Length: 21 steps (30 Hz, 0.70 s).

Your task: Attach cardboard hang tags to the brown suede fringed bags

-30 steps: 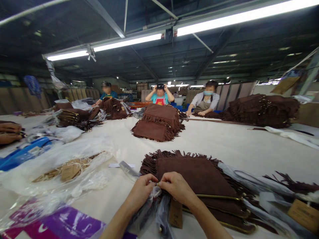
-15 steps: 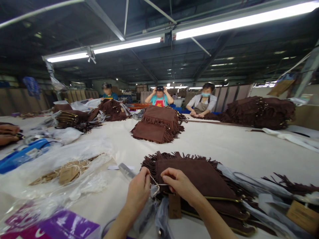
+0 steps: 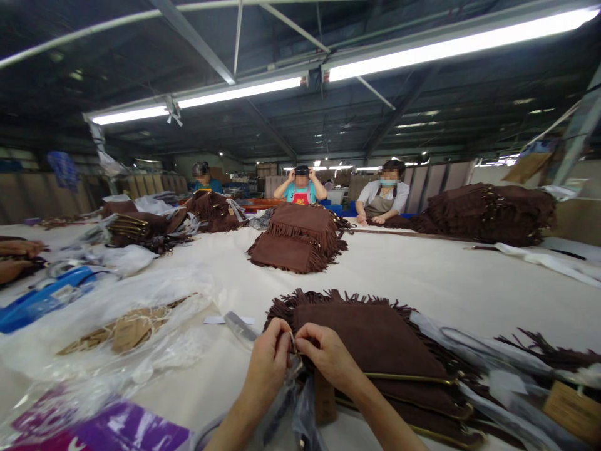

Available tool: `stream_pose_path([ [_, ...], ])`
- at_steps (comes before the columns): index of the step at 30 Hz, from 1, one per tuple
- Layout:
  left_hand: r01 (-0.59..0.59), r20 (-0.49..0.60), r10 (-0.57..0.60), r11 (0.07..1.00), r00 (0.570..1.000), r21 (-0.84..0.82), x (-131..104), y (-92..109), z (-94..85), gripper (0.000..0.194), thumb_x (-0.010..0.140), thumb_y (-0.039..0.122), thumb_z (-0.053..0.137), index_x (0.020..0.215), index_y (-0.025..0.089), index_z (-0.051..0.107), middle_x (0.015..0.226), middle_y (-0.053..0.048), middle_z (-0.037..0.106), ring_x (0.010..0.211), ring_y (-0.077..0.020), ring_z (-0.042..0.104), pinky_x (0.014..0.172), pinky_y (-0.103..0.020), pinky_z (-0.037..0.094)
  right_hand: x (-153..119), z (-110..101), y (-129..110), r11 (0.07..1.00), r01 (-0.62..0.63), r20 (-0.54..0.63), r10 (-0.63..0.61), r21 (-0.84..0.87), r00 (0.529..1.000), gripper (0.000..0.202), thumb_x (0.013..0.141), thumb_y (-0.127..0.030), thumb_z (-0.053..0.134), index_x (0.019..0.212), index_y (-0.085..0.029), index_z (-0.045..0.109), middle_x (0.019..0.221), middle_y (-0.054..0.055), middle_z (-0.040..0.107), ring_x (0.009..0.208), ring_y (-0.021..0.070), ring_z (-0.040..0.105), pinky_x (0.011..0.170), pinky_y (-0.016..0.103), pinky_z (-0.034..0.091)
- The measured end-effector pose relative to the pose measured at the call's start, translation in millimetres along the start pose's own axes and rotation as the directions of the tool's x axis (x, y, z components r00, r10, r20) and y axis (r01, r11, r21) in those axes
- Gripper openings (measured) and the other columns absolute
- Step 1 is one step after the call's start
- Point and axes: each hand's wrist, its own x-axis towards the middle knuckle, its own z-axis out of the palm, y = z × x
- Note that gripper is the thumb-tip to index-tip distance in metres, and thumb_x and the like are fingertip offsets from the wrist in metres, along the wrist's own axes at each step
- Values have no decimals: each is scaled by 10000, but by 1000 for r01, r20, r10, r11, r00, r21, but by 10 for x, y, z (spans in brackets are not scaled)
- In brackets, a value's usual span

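Big white table [image 3: 422, 275] in a dim workshop | left hand [image 3: 267, 363] and right hand [image 3: 328, 357] both pinched shut on one thin cord [image 3: 292, 341] at the near edge, over a brown fringed bag [image 3: 370, 332] | three people at the far edge

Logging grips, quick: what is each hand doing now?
Left hand: pinched shut on a thin string by the fringed bag.
Right hand: pinched shut on the same string.
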Motion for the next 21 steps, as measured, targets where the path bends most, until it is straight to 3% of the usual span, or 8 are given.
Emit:
stream_pose_path([
  [4,41,-8,-41,998,999,-53,11,-26,13,133,878,302,410,771,233,446,499,83,433,424,-124,455,455,-226,345,-1,8,-31,999,15,14,-16,40,1000,153,786,-244,558,743,-173,686,723,4,659,704,175,572,678,259,413],
  [13,71,-2,-72,993,997,-95,13,-13,18,93,816,296,503,782,211,521,573,55,501,509,-135,483,511,-232,366,20,10,32,997,-54,-47,57,60,997,185,797,-306,517,668,-188,579,620,-25,548,621,158,499,586,255,369],
  [17,16,46,-16,1000,999,4,29,13,6,133,752,285,584,670,184,611,670,-7,581,680,-175,524,645,-260,393,27,11,58,995,-68,-51,71,69,996,206,791,-336,520,656,-189,571,616,-24,540,623,160,495,584,261,364],
  [21,1,-6,-2,1000,1000,-17,41,11,12,216,742,330,608,583,190,565,617,6,540,653,-167,486,631,-260,364,36,19,73,993,-74,-56,79,92,995,197,776,-334,525,640,-195,557,627,-24,534,644,161,492,596,262,368],
])
